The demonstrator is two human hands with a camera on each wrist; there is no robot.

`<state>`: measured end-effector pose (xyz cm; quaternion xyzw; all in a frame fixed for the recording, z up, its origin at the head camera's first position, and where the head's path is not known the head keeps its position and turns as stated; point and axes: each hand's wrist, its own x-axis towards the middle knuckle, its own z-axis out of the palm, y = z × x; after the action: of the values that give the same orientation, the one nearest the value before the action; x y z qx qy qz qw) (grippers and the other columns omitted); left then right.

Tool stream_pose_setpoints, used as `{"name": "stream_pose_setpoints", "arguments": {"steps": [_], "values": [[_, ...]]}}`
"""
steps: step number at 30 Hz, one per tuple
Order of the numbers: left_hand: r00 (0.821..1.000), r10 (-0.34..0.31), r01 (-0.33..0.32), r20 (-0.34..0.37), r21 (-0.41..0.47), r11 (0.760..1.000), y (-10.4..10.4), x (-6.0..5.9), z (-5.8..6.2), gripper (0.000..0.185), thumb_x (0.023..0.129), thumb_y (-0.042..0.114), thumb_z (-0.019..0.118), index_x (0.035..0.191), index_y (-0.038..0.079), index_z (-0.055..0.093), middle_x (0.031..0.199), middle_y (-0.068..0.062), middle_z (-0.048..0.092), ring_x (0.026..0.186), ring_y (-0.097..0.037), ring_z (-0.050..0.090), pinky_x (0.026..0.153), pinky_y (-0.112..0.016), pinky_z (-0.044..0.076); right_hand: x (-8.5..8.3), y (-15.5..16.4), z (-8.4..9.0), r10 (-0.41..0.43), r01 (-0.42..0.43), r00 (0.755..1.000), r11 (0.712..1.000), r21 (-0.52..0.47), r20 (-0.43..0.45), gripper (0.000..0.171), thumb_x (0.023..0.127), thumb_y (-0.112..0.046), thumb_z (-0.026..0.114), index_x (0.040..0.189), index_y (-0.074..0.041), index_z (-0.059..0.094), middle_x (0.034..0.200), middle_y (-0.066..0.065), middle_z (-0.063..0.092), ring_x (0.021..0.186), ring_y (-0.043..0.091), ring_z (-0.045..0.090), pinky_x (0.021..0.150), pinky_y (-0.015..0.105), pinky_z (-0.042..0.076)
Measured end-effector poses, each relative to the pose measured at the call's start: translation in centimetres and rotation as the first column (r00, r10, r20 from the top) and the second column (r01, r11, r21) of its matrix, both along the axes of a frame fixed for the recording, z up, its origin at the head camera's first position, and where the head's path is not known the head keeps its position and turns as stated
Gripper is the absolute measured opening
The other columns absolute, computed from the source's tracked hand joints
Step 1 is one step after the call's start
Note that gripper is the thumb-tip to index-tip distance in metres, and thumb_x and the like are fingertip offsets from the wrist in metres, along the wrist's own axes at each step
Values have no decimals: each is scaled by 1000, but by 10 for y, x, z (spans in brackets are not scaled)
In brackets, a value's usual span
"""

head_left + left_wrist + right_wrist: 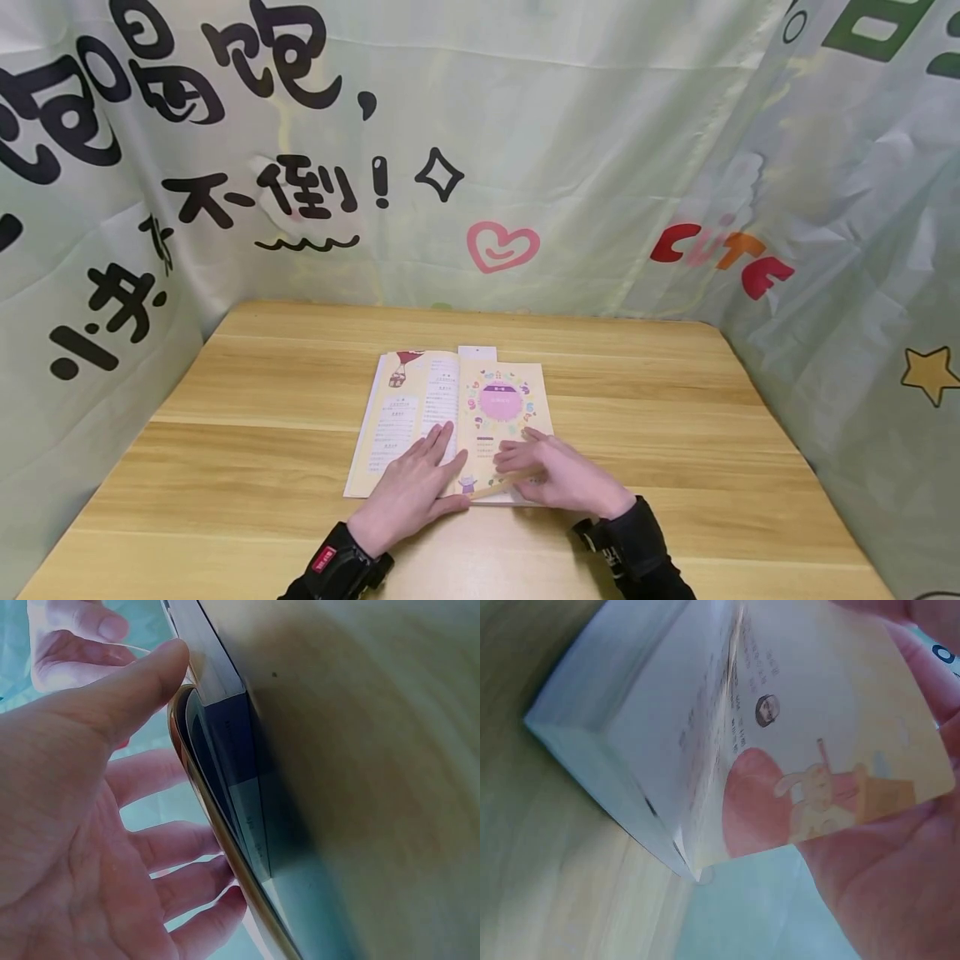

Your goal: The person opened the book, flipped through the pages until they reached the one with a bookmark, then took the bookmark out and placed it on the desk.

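Note:
An open book [393, 429] lies on the table, its right page [498, 400] printed with a pink circle and small coloured pictures. My left hand [415, 483] rests flat over the left page near the fold, fingers extended. In the left wrist view its thumb [154, 679] lies by the book's bottom edge, close to the spine [241, 780]. With my right hand [562, 477] I hold the lower right part of a page, its bottom edge lifted. The right wrist view shows that page's underside [825, 787], with a rabbit drawing, rising off the page block [630, 697].
A white card or slip [477, 353] sticks out beyond the book's top edge. The wooden table [637, 392] extends on all sides of the book. Printed cloth hangings [585, 167] enclose the table's back and sides.

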<state>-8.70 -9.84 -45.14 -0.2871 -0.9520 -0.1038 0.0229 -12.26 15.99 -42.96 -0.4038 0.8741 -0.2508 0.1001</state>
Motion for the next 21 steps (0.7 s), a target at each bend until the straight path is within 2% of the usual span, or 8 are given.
{"name": "stream_pose_setpoints", "arguments": {"steps": [9, 13, 17, 21], "values": [[1000, -1, 1, -6, 4, 1000, 0, 0, 1, 56, 93, 50, 65, 135, 12, 65, 154, -28, 44, 141, -41, 47, 116, -47, 45, -1, 3, 5, -80, 78, 996, 996, -40, -45, 38, 83, 0, 69, 119, -8, 74, 123, 4, 75, 132, 28, 60, 122, 62, 27], [1000, -8, 8, -13, 3, 1000, -1, 0, 1, 55, 94, 50, 64, 134, 13, 65, 154, -28, 45, 141, -42, 48, 116, -47, 45, -3, 4, 7, -105, 97, 989, 992, -83, -99, 39, 80, 4, 70, 116, -8, 76, 117, 3, 77, 129, 29, 63, 121, 63, 29], [1000, -12, 12, -10, 3, 1000, -1, 0, 1, 55, 94, 50, 64, 134, 12, 65, 154, -28, 44, 141, -42, 48, 116, -47, 44, -3, 4, 7, -139, 119, 976, 985, -125, -168, 40, 77, 5, 72, 114, -8, 76, 115, 3, 77, 126, 29, 65, 120, 60, 32], [1000, -3, 3, 8, 6, 1000, 0, 1, 1, 59, 93, 51, 65, 135, 11, 64, 154, -29, 43, 142, -43, 46, 117, -48, 43, -3, 4, 7, -183, 136, 951, 971, -195, -248, 38, 75, 4, 74, 111, -7, 77, 113, 3, 78, 125, 30, 65, 119, 58, 34]]}}
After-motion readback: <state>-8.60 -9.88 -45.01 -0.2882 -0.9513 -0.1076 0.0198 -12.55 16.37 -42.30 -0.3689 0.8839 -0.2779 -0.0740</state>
